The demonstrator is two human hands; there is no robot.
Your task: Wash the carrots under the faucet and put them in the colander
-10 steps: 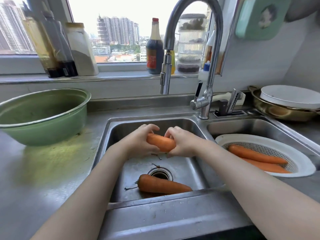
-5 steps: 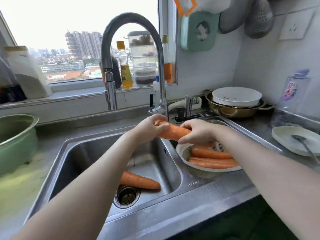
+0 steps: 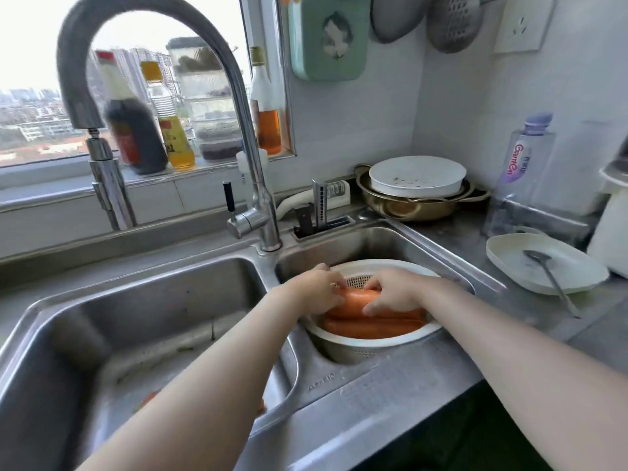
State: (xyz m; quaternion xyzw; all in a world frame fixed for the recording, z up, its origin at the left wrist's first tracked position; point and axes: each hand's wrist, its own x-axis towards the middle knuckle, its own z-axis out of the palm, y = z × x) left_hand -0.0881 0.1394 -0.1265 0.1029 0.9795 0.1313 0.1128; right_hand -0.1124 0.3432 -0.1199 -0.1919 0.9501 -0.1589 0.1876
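Grip on long orange tapered carrot (image 3: 356,297): left hand (image 3: 316,291) curled round 1 end, right hand (image 3: 392,294) round the other, just above 2 more carrots (image 3: 370,327) in white perforated plastic colander (image 3: 384,265) beneath both. Probably stiff, wet, slippery, fairly light; best held near ends.

- A home kitchen is shown.
- A double steel sink (image 3: 153,294) with a faucet (image 3: 253,158) is set into a steel counter (image 3: 390,396).
- Sauce bottles (image 3: 134,137) are lined up on the windowsill (image 3: 51,185).
- Bowls (image 3: 418,178) are stacked in the corner, and a plate (image 3: 509,256) with a spoon (image 3: 557,287) is left beside them.
- Strainers (image 3: 453,22) are hung on the wall.
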